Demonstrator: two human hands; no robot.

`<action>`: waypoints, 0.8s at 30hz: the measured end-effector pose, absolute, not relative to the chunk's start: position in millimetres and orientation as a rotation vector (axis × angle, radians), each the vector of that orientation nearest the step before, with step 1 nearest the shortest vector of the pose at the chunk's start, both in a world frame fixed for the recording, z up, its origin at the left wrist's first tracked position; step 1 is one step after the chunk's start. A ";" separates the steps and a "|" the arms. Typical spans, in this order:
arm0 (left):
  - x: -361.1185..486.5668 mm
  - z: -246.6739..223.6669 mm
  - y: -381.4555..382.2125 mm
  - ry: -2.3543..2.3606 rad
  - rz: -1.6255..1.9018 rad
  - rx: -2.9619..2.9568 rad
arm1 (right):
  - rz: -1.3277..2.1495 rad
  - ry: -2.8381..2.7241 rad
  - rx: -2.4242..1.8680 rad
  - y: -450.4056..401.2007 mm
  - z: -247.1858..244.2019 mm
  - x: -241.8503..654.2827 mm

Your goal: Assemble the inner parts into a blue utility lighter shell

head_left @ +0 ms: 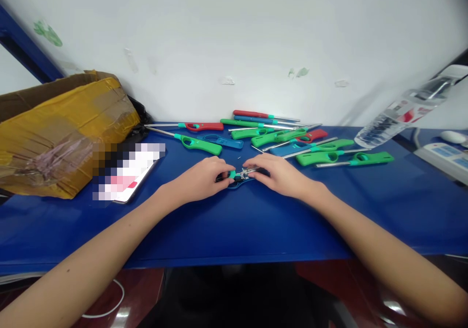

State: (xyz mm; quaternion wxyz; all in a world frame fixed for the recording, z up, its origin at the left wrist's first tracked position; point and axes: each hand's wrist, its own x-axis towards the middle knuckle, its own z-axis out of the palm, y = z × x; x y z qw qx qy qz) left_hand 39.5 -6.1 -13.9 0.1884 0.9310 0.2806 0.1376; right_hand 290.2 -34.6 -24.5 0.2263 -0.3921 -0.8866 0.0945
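Both hands meet over the middle of the blue table, around a partly open stick lighter with a blue casing (238, 183). With thumb and fingers, my left hand (200, 179) grips its left end, where a small turquoise-green piece (232, 174) and something black show. My right hand (280, 174) pinches a metal part (250, 171) at the lighter's right side. The fingers cover much of the lighter, so its inner parts are hard to make out. A tiny metal bit (239, 158) lies just behind the hands.
Several stick lighters, among them a green one (201, 145) and a red one (204, 126), lie behind the hands. A phone (137, 172) and taped box (66, 133) are left. A tilted water bottle (402, 111) and power strip (444, 157) are right. The table's edge (241, 260) is near me.
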 end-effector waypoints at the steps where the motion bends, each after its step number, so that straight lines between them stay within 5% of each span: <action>1: 39.4 -14.2 -6.0 0.792 0.384 2.620 | 0.251 -2.450 -1.066 -34.2 -24.5 289.9; 24: 39.7 -17.3 -8.8 0.837 0.380 2.630 | 0.267 -2.494 -1.058 -32.4 -24.8 291.8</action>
